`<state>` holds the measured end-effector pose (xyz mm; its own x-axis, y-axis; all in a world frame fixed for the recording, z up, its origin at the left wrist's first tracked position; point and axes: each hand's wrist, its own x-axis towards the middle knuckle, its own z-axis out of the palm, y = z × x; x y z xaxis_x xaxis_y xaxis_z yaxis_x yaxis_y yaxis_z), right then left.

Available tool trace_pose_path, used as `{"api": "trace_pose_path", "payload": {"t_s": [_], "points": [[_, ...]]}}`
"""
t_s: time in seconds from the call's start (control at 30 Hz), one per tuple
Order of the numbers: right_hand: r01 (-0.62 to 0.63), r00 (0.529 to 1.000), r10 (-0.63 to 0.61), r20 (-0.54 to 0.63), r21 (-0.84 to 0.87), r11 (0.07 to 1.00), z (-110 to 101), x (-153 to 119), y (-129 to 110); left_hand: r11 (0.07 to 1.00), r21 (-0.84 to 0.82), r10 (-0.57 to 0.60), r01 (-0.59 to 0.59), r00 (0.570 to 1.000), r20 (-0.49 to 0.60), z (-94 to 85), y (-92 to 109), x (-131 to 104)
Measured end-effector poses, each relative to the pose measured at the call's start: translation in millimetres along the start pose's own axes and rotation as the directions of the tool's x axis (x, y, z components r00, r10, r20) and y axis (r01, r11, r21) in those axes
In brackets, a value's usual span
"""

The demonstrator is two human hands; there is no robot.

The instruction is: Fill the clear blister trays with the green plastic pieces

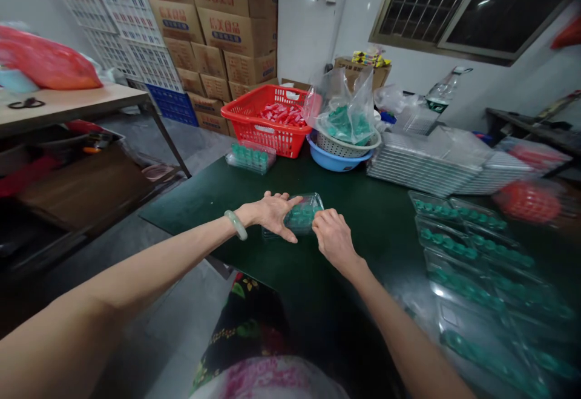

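Observation:
A clear plastic clamshell box with green pieces inside lies on the dark green table, between my two hands. Spread wide, my left hand rests against its left side, the thumb apart from the fingers. At the box's right edge, my right hand has its fingers curled and pressed together on the rim. The right fingertips are partly hidden. Farther back on the table sits another clear box of green pieces.
A red basket holds red-and-white packets. Beside it, a blue basin carries a colander with bagged green pieces. Stacked clear trays stand at the back right. Several open boxes with green pieces line the right side. Cartons are piled behind.

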<state>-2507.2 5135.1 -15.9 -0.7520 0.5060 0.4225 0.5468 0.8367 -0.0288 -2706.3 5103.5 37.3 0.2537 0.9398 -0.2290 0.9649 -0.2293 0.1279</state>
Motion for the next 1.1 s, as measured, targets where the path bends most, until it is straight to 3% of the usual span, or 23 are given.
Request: {"api": "trace_pose_path", "payload": {"t_s": [0.3, 0.5, 0.7, 0.87, 0.97, 1.1], "points": [[-0.069, 0.997, 0.071, -0.019, 0.071, 0.995, 17, -8, -13, 0.986, 0.162, -0.019, 0.034, 0.995, -0.094, 16.4, 1, -7], [-0.144, 0.982, 0.162, -0.096, 0.17, 0.975, 2, -5, -6, 0.987, 0.149, -0.071, 0.066, 0.997, 0.033, 8.3, 1, 4], [-0.043, 0.996, 0.031, 0.081, 0.152, 0.987, 13, -7, 9, 0.993, 0.11, -0.056, 0.048, 0.996, 0.065, 6.7, -1, 6], [0.013, 1.0, -0.011, -0.006, 0.311, 0.95, 27, -9, 22, 0.993, 0.112, -0.028, 0.029, 1.0, -0.011, 16.6, -4, 3], [0.062, 0.998, -0.05, -0.043, 0.363, 0.93, 31, 3, 13, 0.995, 0.097, -0.014, 0.014, 1.0, 0.002, 14.9, -20, -8], [0.123, 0.992, -0.119, -0.031, 0.332, 0.935, 45, 43, -27, 0.989, 0.133, -0.069, 0.065, 0.997, 0.023, 0.5, -69, -32]]}}
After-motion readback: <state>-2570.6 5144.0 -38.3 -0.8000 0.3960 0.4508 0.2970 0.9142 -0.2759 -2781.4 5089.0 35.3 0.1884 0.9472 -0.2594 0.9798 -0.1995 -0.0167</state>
